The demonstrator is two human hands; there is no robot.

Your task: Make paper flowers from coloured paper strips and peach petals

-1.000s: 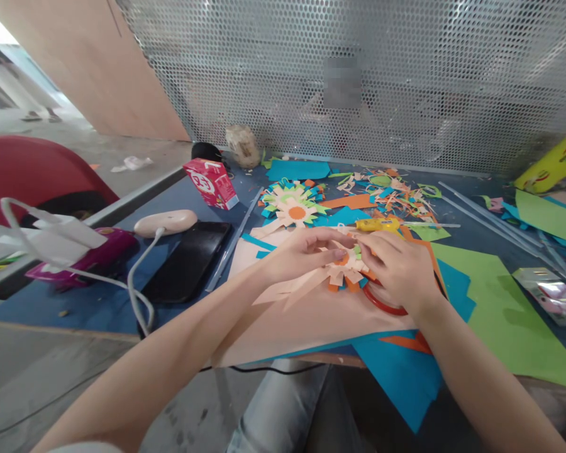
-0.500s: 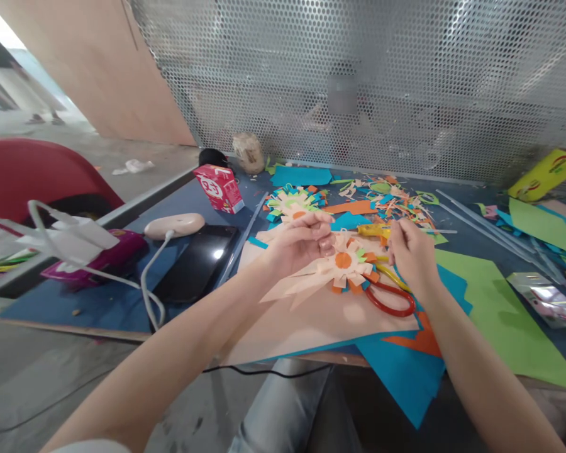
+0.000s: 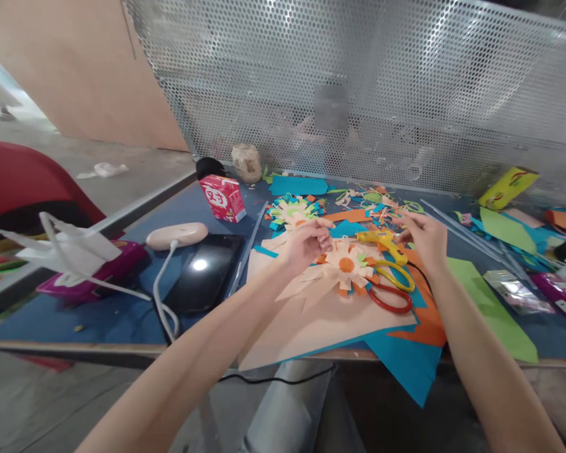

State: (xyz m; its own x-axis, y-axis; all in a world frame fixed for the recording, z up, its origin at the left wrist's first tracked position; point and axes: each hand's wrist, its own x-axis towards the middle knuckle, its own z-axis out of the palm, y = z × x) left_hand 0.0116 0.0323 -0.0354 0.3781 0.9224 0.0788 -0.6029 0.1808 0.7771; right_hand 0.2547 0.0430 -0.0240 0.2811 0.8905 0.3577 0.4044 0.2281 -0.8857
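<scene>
My left hand (image 3: 306,244) is turned partly palm up above the left side of a paper flower, its fingers curled together. Whatever is between them, if anything, is too small to make out. The flower (image 3: 346,265) has peach petals with orange and blue bits and an orange centre. Right of it lies a yellow glue gun (image 3: 383,240), nozzle to the left. My right hand (image 3: 424,236) is at the gun's rear end, thumb and fingertips drawn together; what they pinch is hidden. Below the gun are scissors (image 3: 392,298) with one red and one yellow handle loop.
A second fringed flower (image 3: 295,209) and paper scraps (image 3: 377,200) lie farther back. Peach sheets (image 3: 283,330) spread in front. A phone (image 3: 202,274), a white cable and a pink box (image 3: 222,198) are at left. A perforated metal panel (image 3: 264,82) closes off the back.
My right hand has shifted off the glue gun's grip to its rear end, uncovering the gun's body and the yellow scissor loop. My left hand stays nearly in place. The camera view has turned slightly right.
</scene>
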